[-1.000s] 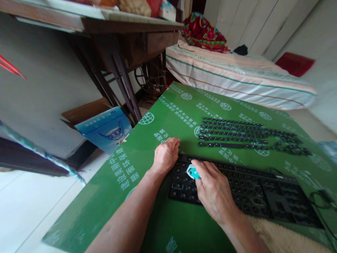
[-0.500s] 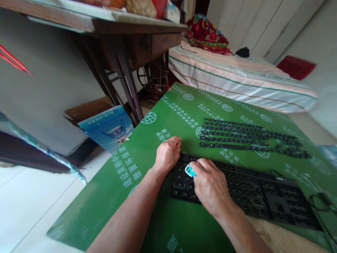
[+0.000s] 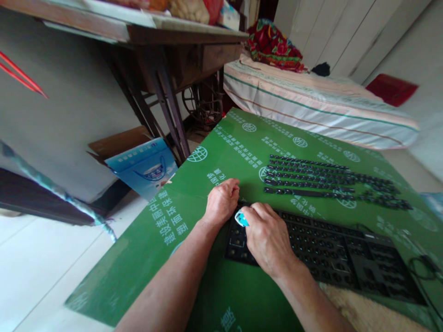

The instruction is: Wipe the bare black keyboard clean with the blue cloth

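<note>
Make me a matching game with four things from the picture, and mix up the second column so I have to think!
Things:
1. small teal-and-white item
2. long black keyboard
3. little black keycaps
4. red flowered cloth

Where or how:
A. heaped on the pale striped bed
B. lined up in rows on the green printed tabletop
C. held in the bare right hand
D. partly covered by that hand, many caps missing

Right pairs: 1-C, 2-D, 3-B, 4-A

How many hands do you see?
2. The left hand is curled beside the black keyboard's far left corner; the right hand is over its left part, holding a teal-and-white thing. No others show.
</note>
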Demonstrator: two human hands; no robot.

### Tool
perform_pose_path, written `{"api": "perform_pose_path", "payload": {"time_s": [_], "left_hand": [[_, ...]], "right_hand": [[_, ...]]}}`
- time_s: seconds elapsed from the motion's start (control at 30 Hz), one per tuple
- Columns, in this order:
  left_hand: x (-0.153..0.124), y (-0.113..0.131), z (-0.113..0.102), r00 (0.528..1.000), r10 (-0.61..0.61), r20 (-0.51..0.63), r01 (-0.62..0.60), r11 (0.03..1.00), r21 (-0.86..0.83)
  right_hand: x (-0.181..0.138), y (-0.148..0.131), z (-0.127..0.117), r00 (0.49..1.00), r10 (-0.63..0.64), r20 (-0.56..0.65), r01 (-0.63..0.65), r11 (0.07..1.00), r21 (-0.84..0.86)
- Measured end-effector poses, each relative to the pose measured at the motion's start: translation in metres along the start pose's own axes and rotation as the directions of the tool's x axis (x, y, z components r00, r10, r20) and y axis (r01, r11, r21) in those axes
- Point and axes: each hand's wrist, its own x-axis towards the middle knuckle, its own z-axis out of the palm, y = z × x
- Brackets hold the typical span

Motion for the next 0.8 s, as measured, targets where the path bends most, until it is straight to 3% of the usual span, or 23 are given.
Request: {"api": "perform_pose_path", "payload": {"time_s": [0.27,0.43,0.8], "left_hand": [[0.0,0.002,-0.001,1.0,-0.003,0.016,0.002,1.0,0.018],[0.002,0.003,-0.002,1.0,-0.014,0.012,0.013,0.999,0.035],[0.005,0.005,-0.004,0.999,-0.033,0.03,0.032,0.998,0.051]], "right_hand": [[-0.002,-0.004,0.003,0.997,-0.074,0.021,0.075,0.997,-0.034],[0.003,-0.006,0.003,0.997,-0.073,-0.002,0.073,0.996,-0.049],[0.0,-0.004,-0.007,0.994,-0.063,0.085,0.067,0.996,-0.051]]}}
